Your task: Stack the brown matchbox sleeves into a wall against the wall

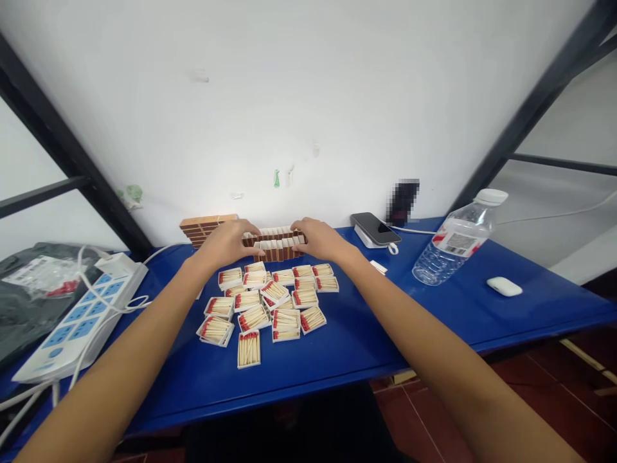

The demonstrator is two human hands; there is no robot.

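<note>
Two rows of upright brown-and-white matchbox covers [278, 249] stand near the wall. My left hand [236, 241] is curved against the left end of the rows, thumb in front and fingers behind. At the right end, my right hand [315, 241] grips in the same way, so the rows are held between both hands. Just in front lie many open matchbox trays [248, 348] filled with red-tipped matches, some stacked or overlapping. Behind my left hand is a stack of brown matchboxes [202, 226].
On the left are a white power strip [91, 315] with cables and a dark plastic bag [33, 296]. To the right stand a phone [376, 228] on a white stand, a plastic water bottle [453, 238] and a white earbud case [504, 286]. The blue table [337, 354] meets the wall.
</note>
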